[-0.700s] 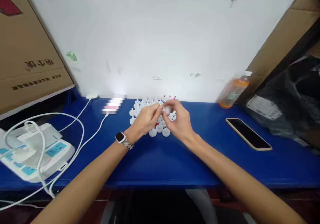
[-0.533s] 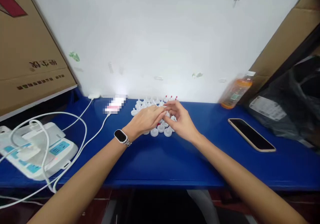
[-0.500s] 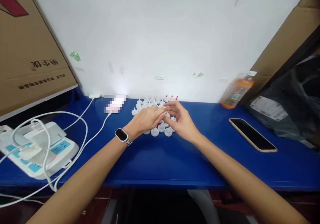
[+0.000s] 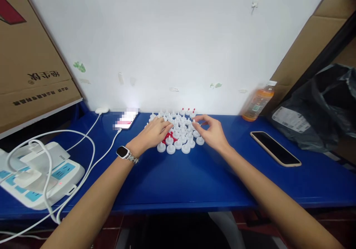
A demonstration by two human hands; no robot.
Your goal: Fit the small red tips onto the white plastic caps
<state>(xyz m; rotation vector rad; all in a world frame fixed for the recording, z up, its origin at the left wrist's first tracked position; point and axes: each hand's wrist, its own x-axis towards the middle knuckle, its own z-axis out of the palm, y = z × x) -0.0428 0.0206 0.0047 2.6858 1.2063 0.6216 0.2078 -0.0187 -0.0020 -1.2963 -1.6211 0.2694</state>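
Observation:
Many white nozzle caps [image 4: 186, 148], each a round base with a pointed tip, stand close together on the blue table. A small heap of red tip caps [image 4: 174, 134] lies among them. Over the left part of the group, my left hand [image 4: 152, 131] has its fingers bent and drawn together beside the red heap; its fingertips are partly hidden. At the group's right edge, my right hand [image 4: 211, 131] pinches a white nozzle cap [image 4: 194, 122] between thumb and forefinger. Three white caps with red tips [image 4: 188, 111] stand at the back.
A lit phone [image 4: 128, 120] on a cable lies at the back left, with a power strip [image 4: 59, 176] and looping white cables nearer. On the right are a dark phone [image 4: 275, 148], an orange drink bottle [image 4: 257, 104] and a black plastic bag [image 4: 319, 108]. A white wall [image 4: 167, 48] rises behind.
My hands were together over the middle of the white caps; now they have parted, the left moving left and the right moving right. The red heap has come into clearer view.

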